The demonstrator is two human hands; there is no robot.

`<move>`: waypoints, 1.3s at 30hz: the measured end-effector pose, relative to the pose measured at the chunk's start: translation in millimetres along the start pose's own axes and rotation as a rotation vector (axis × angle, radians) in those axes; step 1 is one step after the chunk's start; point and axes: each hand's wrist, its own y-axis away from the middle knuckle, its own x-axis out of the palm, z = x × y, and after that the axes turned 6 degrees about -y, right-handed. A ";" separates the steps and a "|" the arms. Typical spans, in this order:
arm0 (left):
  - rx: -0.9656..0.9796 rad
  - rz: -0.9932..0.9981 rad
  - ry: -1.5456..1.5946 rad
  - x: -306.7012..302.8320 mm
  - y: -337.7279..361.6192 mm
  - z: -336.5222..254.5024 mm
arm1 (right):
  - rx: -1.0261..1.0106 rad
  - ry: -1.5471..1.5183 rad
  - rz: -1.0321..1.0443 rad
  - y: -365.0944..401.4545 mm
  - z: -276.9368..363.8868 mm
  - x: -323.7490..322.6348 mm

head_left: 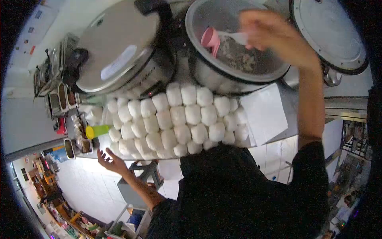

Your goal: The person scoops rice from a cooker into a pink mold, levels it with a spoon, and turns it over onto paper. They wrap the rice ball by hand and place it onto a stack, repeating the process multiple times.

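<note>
My right hand [258,32] is closed round the pale handle of a pink scoop [211,38], above a large open cooker pot [193,55] with some whitish food low inside. Blur softens the fingers. My left hand [110,160] hangs with spread fingers near the counter's front edge, holding nothing. Just above it on the counter lies a yellow-green cup [96,131] on its side. Between my hands, many round white wrapped bundles [179,115] sit in rows beneath the two cookers.
A closed cooker [119,44] stands at the upper left. An open lid [330,34] is at the upper right. White sheets [264,111] lie right of the bundles. Metal containers [59,95] stand at the left, and a grey stool [137,191] is below the counter.
</note>
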 end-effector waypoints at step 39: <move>0.456 0.790 0.990 52.7 12.0 -425.8 | 0.358 -0.547 -0.172 -44.6 -102.4 -34.2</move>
